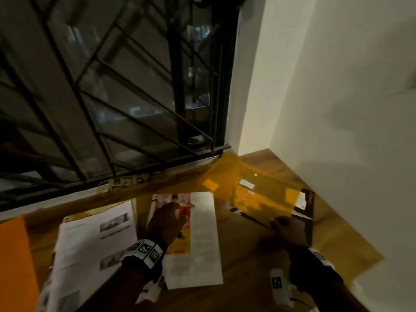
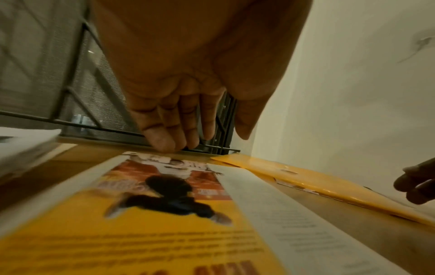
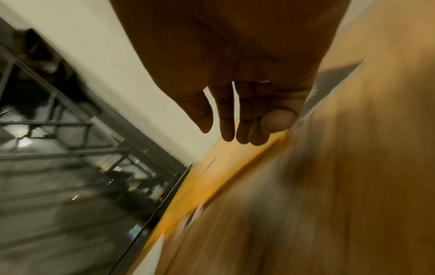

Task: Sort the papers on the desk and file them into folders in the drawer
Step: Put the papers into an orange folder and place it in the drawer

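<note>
A printed sheet (image 1: 200,239) with a yellow and red picture and a white text column lies flat mid-desk. My left hand (image 1: 166,219) rests on it, fingers straight, and its fingertips (image 2: 164,143) touch the sheet's (image 2: 164,232) far end. My right hand (image 1: 284,228) pinches the near corner of a see-through yellow folder (image 1: 254,192), which is tilted up off the desk toward the window. The right wrist view is blurred. It shows the thumb (image 3: 277,121) pressed on the folder's edge (image 3: 223,176). In the left wrist view the folder (image 2: 306,180) slopes away to the right.
An open magazine (image 1: 94,244) lies left of the sheet, and an orange folder (image 1: 13,255) lies at the far left edge. A dark booklet (image 1: 307,203) sits under the yellow folder, on a brown envelope (image 1: 342,251). A barred window (image 1: 112,97) and white walls (image 1: 337,109) close in the desk.
</note>
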